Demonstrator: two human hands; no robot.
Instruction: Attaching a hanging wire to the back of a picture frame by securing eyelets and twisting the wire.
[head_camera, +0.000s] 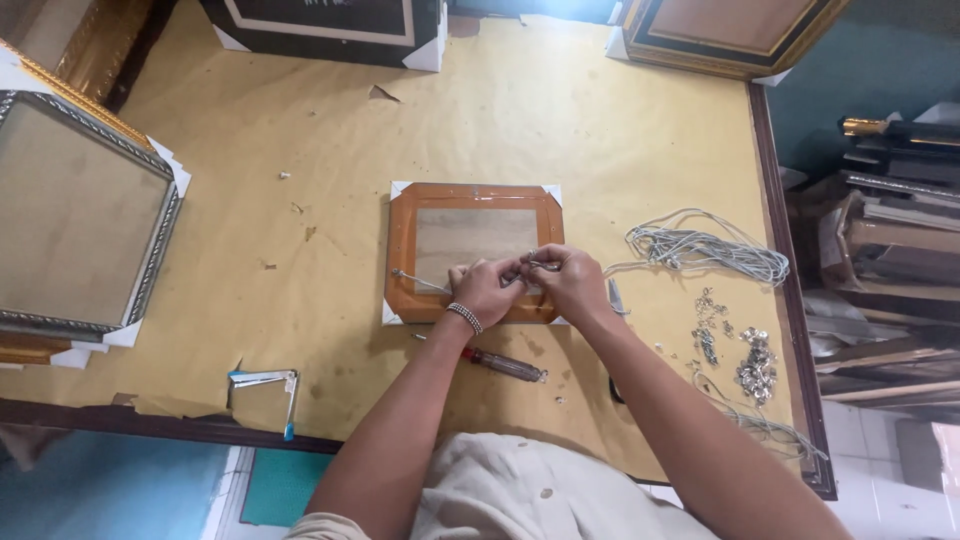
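Both hands met at the centre of the picture, over the lower edge of a small orange-brown picture frame (474, 250) lying back-up on the paper-covered surface (560, 130). The left hand (485, 290) had its grip closed, fingers curled tight around a thin grey cord (418, 281) that ran off to the left across the frame's backing. The right hand (570, 280) was likewise pinched shut on the same cord, thumb and fingertips pressed together; the two hands touched at the fingertips. A beaded bracelet (464, 317) sat on the left wrist.

Just below the hands lay a screwdriver (503, 364) with a clear handle. To the right, near the surface's edge, a loose bundle of grey cord (705, 246) was heaped, and below it a scatter of small metal hangers (745, 355). At lower left lay a metal tool with a blue tip (268, 385). A silver-edged frame (85, 220) filled the left side, with a dark frame (330, 25) at the top and a gold-trimmed one (730, 30) at upper right
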